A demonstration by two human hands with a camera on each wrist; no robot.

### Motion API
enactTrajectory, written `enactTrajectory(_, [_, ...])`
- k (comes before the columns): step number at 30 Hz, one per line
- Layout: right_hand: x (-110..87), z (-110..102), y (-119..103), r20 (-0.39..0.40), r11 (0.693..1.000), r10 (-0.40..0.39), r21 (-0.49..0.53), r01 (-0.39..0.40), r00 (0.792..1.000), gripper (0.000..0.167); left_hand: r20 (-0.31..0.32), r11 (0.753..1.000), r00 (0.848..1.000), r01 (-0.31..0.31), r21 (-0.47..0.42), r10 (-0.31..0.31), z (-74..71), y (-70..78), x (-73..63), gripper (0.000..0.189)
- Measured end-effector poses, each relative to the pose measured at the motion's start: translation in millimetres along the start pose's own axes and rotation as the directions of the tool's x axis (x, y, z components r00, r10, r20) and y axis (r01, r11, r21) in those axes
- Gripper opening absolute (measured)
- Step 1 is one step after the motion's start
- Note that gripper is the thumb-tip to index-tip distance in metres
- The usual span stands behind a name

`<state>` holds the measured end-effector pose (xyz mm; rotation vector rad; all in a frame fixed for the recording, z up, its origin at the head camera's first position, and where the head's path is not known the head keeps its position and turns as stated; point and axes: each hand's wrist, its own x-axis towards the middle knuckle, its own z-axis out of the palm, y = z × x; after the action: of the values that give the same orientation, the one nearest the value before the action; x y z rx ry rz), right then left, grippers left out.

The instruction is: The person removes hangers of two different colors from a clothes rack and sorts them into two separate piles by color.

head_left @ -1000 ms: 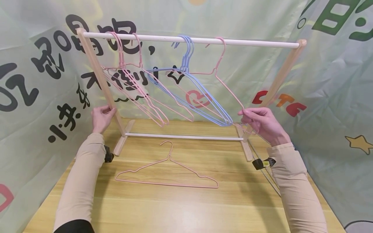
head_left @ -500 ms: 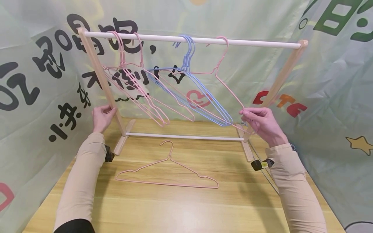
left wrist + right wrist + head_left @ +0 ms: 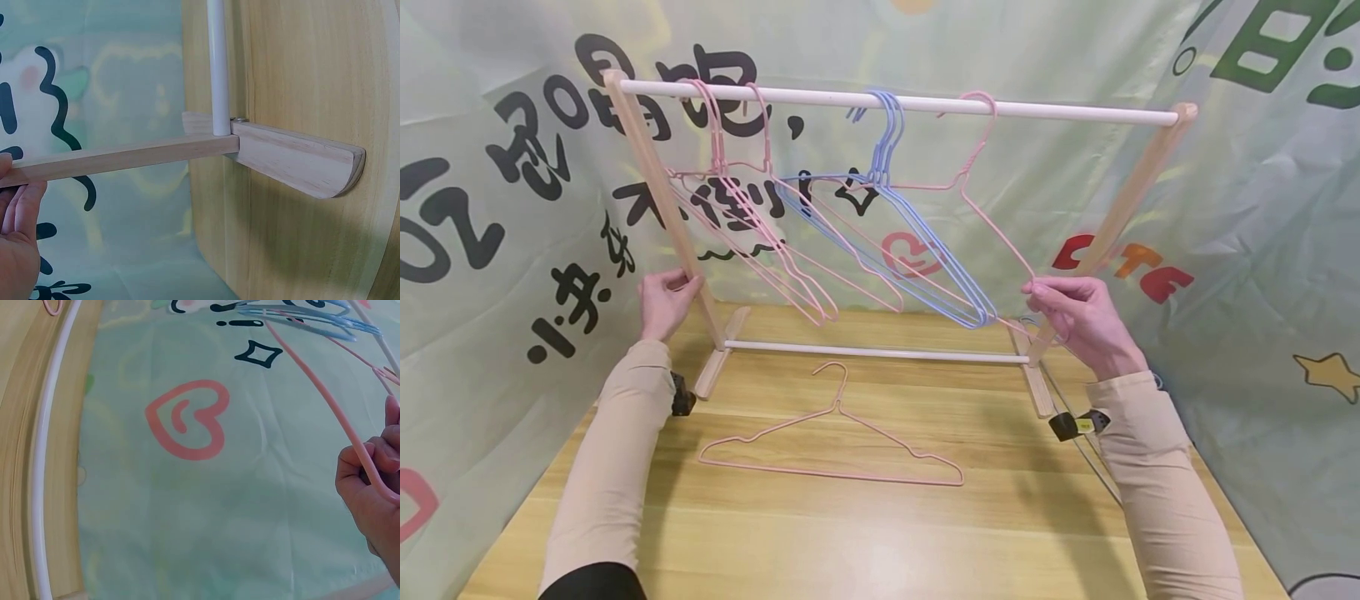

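My left hand [image 3: 664, 307] grips the left wooden post [image 3: 651, 171] of a small clothes rack with fingers and thumb; the left wrist view shows the hand [image 3: 22, 234] at its edge, on that post. With my right hand [image 3: 1086, 325] I pinch the right-hand corner of a pink clothes hanger [image 3: 1000, 234], whose hook sits over the white top rail [image 3: 820, 97]. In the right wrist view, curled fingers hold the pink hanger [image 3: 331, 401]. Several blue hangers [image 3: 887, 137] hang left of it, and pink hangers [image 3: 717, 133] hang near the left post.
Another pink hanger [image 3: 831, 475] lies flat on the wooden table [image 3: 820, 542] before the rack. A white lower bar [image 3: 880, 353] joins the rack's feet. Thin grey wires [image 3: 1093, 462] lie by the right foot. A printed cloth [image 3: 1262, 250] surrounds the table.
The held pink hanger's hook has slid slightly right along the rail, and my right hand has shifted a little right with it. My left hand stays on the post.
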<state>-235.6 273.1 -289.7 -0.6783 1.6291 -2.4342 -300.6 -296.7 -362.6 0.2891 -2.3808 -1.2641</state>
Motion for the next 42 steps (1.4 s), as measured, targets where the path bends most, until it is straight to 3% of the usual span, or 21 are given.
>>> enactTrajectory(18, [-19.6,-18,-19,-0.002,0.998,-0.039,0.047,0.039,0.999,0.032,-0.021,1.0,1.0,-0.009,0.012,0.009,1.0,1.6,0.2,0.036])
enactTrajectory(27, [-28.7,-26,-21,-0.066,0.993,-0.082,0.081,0.087,0.994,0.031,-0.017,1.0,1.0,-0.003,0.021,0.003,-0.3,2.1,-0.9,0.038])
enactTrajectory(37, [-27.6,-28,-22,0.012,0.983,-0.099,0.159,0.096,0.995,0.033,-0.014,1.0,1.0,-0.001,0.012,0.001,-1.5,2.4,-1.6,0.037])
enactTrajectory(42, [-27.3,-26,-21,-0.017,0.98,-0.125,0.151,0.126,0.992,0.031,-0.015,1.0,1.0,0.001,0.018,0.0,-1.5,2.8,-1.5,0.037])
